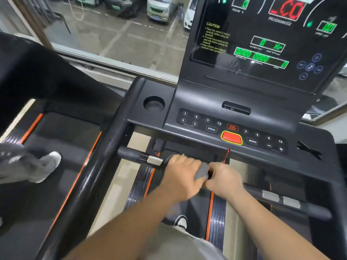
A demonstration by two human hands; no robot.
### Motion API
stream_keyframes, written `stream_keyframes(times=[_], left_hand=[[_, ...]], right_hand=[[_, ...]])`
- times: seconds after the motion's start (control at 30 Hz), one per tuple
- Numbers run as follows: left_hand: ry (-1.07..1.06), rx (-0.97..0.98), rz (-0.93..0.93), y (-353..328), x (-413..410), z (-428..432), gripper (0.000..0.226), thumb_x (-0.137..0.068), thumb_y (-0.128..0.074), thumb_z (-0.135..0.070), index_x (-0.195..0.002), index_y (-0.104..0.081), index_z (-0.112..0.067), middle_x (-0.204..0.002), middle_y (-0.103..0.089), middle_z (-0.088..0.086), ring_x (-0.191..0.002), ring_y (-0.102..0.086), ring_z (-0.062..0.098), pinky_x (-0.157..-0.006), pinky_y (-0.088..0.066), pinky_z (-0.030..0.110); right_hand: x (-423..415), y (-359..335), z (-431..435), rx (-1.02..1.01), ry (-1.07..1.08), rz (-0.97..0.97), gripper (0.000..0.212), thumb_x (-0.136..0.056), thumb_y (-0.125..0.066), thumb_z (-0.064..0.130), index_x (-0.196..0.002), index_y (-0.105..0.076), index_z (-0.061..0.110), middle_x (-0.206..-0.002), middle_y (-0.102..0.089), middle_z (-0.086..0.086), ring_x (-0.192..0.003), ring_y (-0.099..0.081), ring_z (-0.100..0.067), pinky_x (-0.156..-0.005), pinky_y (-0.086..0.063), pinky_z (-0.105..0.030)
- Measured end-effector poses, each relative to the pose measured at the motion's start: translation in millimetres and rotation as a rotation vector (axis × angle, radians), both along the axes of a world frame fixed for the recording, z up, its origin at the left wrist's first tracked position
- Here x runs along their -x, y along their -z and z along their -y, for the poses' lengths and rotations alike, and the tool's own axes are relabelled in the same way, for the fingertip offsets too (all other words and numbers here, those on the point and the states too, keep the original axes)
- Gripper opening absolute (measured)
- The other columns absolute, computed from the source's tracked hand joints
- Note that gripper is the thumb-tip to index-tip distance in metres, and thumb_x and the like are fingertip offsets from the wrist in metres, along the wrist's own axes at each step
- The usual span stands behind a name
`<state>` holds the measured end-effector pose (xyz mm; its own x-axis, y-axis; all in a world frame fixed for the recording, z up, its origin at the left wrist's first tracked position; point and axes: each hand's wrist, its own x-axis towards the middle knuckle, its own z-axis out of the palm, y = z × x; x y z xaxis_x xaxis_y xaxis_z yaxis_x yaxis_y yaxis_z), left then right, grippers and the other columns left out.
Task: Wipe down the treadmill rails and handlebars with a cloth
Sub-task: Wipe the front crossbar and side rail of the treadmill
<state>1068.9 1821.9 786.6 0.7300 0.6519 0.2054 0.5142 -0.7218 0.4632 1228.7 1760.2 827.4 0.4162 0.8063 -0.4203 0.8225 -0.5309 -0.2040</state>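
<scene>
The left hand [180, 171] and right hand [224, 177] both curl over the bar [131, 153], knuckles nearly touching. They grip the grey cloth [201, 172], bunched between them at the bar's middle. To wipe well, the person should probably keep the cloth wrapped round the bar and slide it outward over the metal plate [155, 160], clear of the red cord [227, 154]. The console [197, 98] reads CAUTION, PROG, MODE, INCLINE, and keys 3, 6, 9, 12. No brand is legible.

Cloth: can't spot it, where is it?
Head view, centre: the grey cloth sits between left hand and right hand on the handlebar, below the red button.
</scene>
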Motion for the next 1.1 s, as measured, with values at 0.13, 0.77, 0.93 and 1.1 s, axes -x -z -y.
stream_keyframes(times=[0.13,0.77,0.93,1.1], left_hand=[[0.004,-0.073,-0.42,-10,66,-70,0.032,-0.097,-0.038,-0.054,-0.112,-0.06,-0.036,-0.1,-0.066,-0.005,-0.091,-0.064,0.028,-0.081,-0.045,0.04],[-0.272,0.154,-0.488,-24,83,-100,0.056,-0.094,-0.029,-0.075,-0.097,-0.058,-0.027,-0.09,-0.067,-0.004,-0.079,-0.061,0.023,-0.079,-0.044,0.036],[-0.23,0.056,-0.352,-19,-2,-30,0.031,-0.094,-0.052,-0.048,-0.082,-0.063,-0.022,-0.079,-0.067,0.004,-0.074,-0.065,0.033,-0.076,-0.047,0.041],[0.134,0.058,-0.15,-9,-6,-13,0.036,-0.091,-0.051,-0.059,-0.092,-0.062,-0.024,-0.081,-0.067,-0.002,-0.08,-0.065,0.029,-0.078,-0.051,0.04]], right_hand=[[0,-5,-3,0.045,0.03,-0.034,0.051,-0.06,-0.086,0.064,-0.096,-0.064,0.035,-0.09,-0.066,0.016,-0.088,-0.063,-0.013,-0.076,-0.051,-0.027],[-1,-9,-8,0.103,0.048,-0.053,0.056,-0.058,-0.088,0.064,-0.099,-0.06,0.038,-0.096,-0.064,0.018,-0.092,-0.059,-0.011,-0.079,-0.05,-0.028],[-2,-10,-5,0.09,0.034,-0.044,0.038,-0.066,-0.082,0.054,-0.086,-0.057,0.034,-0.09,-0.063,0.015,-0.095,-0.064,-0.016,-0.074,-0.047,-0.028],[-7,-5,-1,0.054,0.03,-0.06,0.033,-0.067,-0.075,0.055,-0.083,-0.058,0.032,-0.086,-0.064,0.012,-0.089,-0.065,-0.019,-0.073,-0.052,-0.029]])
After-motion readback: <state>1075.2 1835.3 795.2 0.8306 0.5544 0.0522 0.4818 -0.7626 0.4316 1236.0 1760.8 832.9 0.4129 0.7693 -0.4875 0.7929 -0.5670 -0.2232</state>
